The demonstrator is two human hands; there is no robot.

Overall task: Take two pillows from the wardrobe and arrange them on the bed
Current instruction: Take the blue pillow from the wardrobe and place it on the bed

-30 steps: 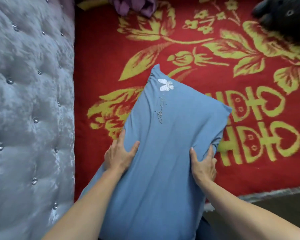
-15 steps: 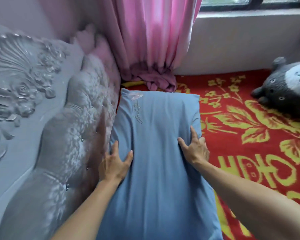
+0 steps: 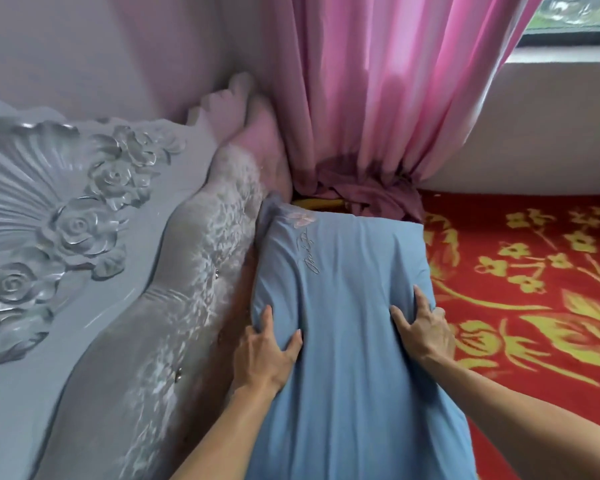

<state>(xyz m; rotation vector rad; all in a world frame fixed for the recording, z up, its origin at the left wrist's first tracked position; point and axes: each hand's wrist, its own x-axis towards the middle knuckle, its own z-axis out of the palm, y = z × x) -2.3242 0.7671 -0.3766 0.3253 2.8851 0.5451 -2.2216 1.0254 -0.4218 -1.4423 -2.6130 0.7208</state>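
A blue pillow (image 3: 343, 306) with an embroidered butterfly and script near its far corner lies lengthwise on the red bed cover (image 3: 534, 289), its left side against the grey tufted headboard (image 3: 194, 306). My left hand (image 3: 264, 351) grips the pillow's left edge, fingers curled into the fabric. My right hand (image 3: 423, 327) presses and grips its right edge, fingers spread. Only this one pillow is in view; the wardrobe is out of sight.
The headboard has carved grey roses (image 3: 66, 230) on its frame at the left. A pink curtain (image 3: 378, 98) hangs down and bunches at the bed's far corner, just beyond the pillow. A window sill (image 3: 561, 53) and a pale wall run along the far side.
The pillow went from held up over the bed to lying flat along the headboard. It has slid further toward the curtain corner, both hands staying on its sides. The view tilted upward.
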